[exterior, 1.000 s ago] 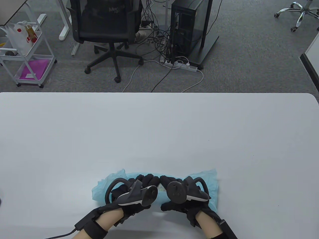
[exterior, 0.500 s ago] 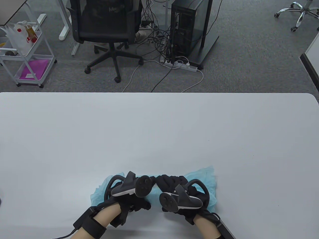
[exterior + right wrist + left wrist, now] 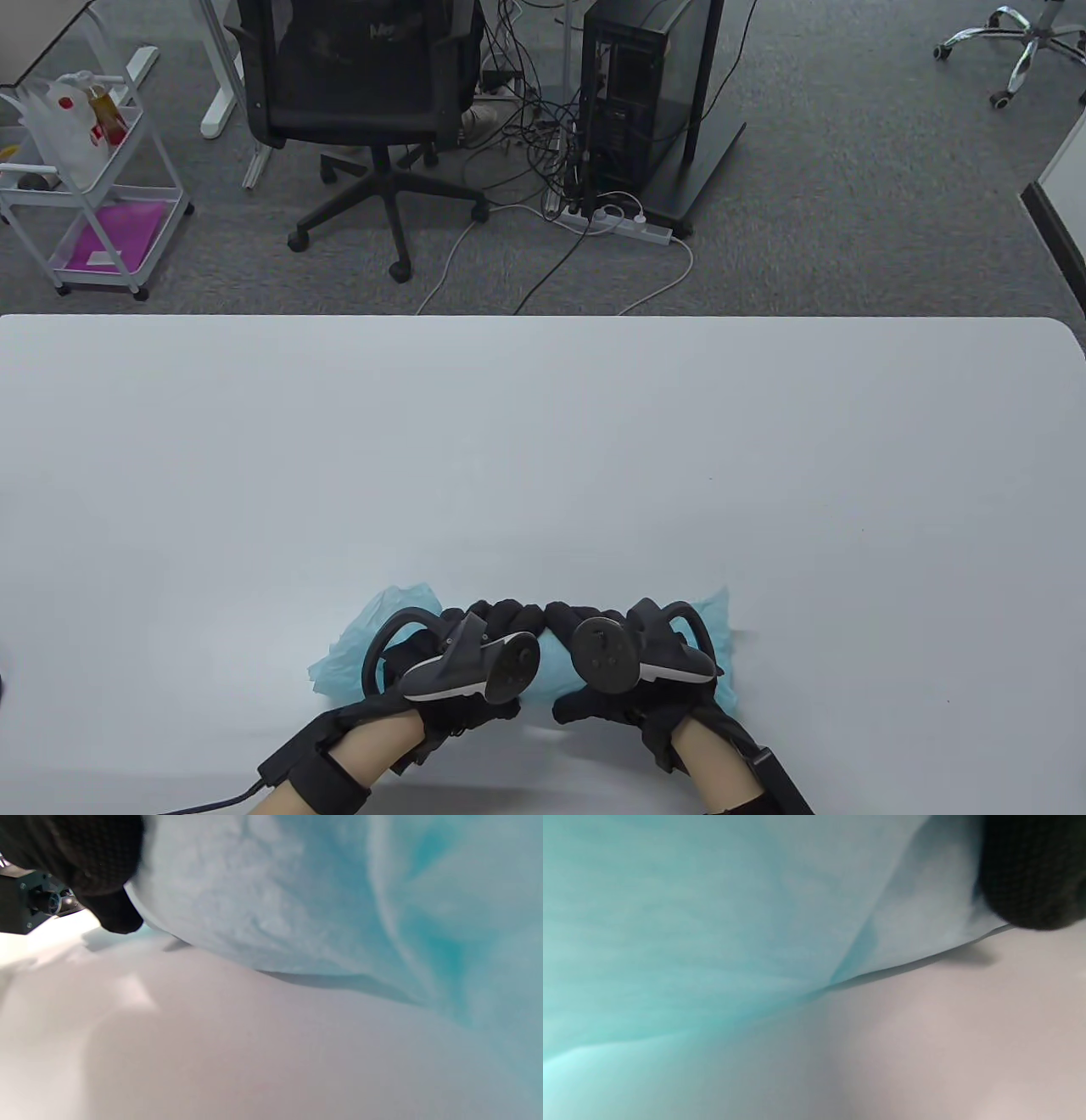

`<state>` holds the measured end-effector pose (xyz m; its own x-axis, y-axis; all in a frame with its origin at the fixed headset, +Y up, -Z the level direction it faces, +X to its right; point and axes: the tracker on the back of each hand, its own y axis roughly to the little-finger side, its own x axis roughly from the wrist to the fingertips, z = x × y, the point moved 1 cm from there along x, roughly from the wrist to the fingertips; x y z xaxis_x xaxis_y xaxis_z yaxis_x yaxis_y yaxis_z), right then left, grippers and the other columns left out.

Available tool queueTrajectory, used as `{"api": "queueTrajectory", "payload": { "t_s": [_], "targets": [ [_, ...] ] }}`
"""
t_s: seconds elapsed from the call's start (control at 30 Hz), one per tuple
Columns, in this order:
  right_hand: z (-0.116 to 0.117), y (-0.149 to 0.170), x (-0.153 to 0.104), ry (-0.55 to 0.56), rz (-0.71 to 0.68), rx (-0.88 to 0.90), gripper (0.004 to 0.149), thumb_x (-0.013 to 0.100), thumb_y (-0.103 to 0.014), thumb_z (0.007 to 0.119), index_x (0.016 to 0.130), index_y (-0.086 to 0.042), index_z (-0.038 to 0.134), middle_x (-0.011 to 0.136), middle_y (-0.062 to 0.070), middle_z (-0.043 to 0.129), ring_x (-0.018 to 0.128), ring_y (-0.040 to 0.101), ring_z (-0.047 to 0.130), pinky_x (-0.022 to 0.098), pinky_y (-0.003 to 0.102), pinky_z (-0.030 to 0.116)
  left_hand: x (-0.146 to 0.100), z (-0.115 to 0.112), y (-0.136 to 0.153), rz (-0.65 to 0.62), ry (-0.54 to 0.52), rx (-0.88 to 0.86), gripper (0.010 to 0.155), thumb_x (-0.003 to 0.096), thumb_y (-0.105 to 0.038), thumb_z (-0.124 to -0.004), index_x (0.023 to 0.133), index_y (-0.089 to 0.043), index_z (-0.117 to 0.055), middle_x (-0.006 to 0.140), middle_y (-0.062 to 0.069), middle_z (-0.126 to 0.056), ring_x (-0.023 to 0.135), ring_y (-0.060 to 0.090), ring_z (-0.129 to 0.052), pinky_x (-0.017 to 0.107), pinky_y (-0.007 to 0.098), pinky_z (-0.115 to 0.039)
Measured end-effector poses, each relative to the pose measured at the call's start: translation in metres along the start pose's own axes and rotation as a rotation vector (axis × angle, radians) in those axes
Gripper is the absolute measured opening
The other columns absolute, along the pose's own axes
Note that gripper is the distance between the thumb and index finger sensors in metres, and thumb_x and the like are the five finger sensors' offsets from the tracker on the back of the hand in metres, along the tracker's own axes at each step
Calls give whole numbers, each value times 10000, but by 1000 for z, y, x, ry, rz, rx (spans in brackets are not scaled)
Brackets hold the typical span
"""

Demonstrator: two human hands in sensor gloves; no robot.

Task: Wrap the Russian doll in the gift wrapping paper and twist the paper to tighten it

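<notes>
Both gloved hands, the left hand (image 3: 462, 658) and the right hand (image 3: 619, 658), curled their fingers (image 3: 509, 613) round the thin light-blue wrapping paper (image 3: 348, 649) rolled near the white worktop (image 3: 543, 441) front edge. The doll was hidden, presumably inside. Both loose paper ends looked untwisted.

The doll is lying out of sight inside the paper (image 3: 551, 660), with no part of it showing in any view. The left hand (image 3: 458, 671) and right hand (image 3: 628, 671) are covering the roll's middle, their trackers hiding how the fingers are gripping. Both wrist views are blurring the paper at close range. At 6 o'clock, the forearms are running off the table view's edge.
</notes>
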<state>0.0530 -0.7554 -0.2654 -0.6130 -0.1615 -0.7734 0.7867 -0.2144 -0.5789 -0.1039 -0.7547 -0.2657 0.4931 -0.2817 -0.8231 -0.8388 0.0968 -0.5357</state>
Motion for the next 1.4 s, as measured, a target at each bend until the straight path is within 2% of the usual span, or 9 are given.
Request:
{"api": "queueTrajectory", "payload": {
  "t_s": [0.2, 0.37, 0.4, 0.53, 0.7, 0.83, 1.03, 1.17, 1.4],
  "targets": [
    [-9, -21, -9, 145, -4, -219, 891, 382, -589, 767, 1066, -164, 386, 1126, 89, 581, 1005, 321, 737, 716, 653, 586, 6, -7, 17, 8, 86, -175, 1010, 234, -655, -827, 1021, -326, -287, 1082, -59, -528, 955, 208, -787, 664, 349, -748],
    [1, -31, -2, 61, -20, -312, 997, 368, -600, 785, 1072, -135, 253, 1161, 115, 459, 1035, 355, 665, 715, 658, 571, 6, -11, 23, -11, 115, -249, 1005, 238, -652, -832, 1024, -331, -293, 1085, -56, -524, 955, 217, -772, 672, 354, -733],
    [2, -32, -2, 87, -2, -348, 1002, 362, -595, 792, 1071, -147, 244, 1158, 101, 470, 1025, 328, 684, 723, 639, 586, 6, -11, 24, -11, 114, -248, 1006, 238, -657, -827, 1024, -331, -290, 1086, -58, -522, 955, 215, -772, 677, 356, -730],
    [2, -32, -2, 104, 1, -304, 993, 354, -587, 815, 1071, -144, 289, 1139, 111, 519, 993, 333, 718, 707, 602, 636, 3, -11, 20, 2, 82, -209, 1014, 239, -663, -819, 1022, -334, -265, 1109, -61, -465, 1007, 217, -722, 717, 396, -693],
    [0, -20, 1, 90, 34, -201, 993, 353, -608, 802, 1068, -116, 319, 1122, 124, 555, 960, 336, 759, 679, 588, 677, -7, -2, 7, 53, -80, 31, 1028, 239, -694, -792, 1022, -353, -220, 1137, -93, -388, 1076, 193, -644, 781, 410, -626],
    [1, -8, -1, 69, 35, -73, 990, 360, -610, 798, 1069, -111, 320, 1121, 133, 553, 955, 344, 749, 673, 588, 672, -4, -2, -3, 67, -75, 132, 1042, 238, -705, -781, 1016, -341, -191, 1126, -92, -397, 1041, 163, -697, 757, 378, -667],
    [2, -15, -4, 98, 11, -154, 1012, 352, -600, 807, 1078, -140, 273, 1165, 100, 466, 1040, 350, 660, 731, 664, 551, 1, -5, 8, 32, -3, -51, 1009, 248, -667, -800, 1015, -356, -224, 1101, -94, -457, 993, 175, -732, 728, 358, -690],
    [-2, -18, -2, 85, 12, -175, 1010, 333, -618, 814, 1071, -128, 328, 1125, 108, 565, 952, 324, 781, 701, 627, 638, 1, -10, 15, 2, 38, -179, 1005, 255, -646, -822, 1013, -367, -223, 1111, -95, -433, 1015, 187, -694, 756, 388, -647],
    [-3, -1, 1, 58, 37, -22, 999, 326, -637, 815, 1063, -118, 384, 1098, 114, 620, 914, 316, 822, 671, 598, 692, -7, -4, -4, 65, -119, 187, 1077, 222, -722, -798, 1016, -383, -154, 1152, -120, -325, 1090, 150, -633, 814, 409, -594]
  ]
}}
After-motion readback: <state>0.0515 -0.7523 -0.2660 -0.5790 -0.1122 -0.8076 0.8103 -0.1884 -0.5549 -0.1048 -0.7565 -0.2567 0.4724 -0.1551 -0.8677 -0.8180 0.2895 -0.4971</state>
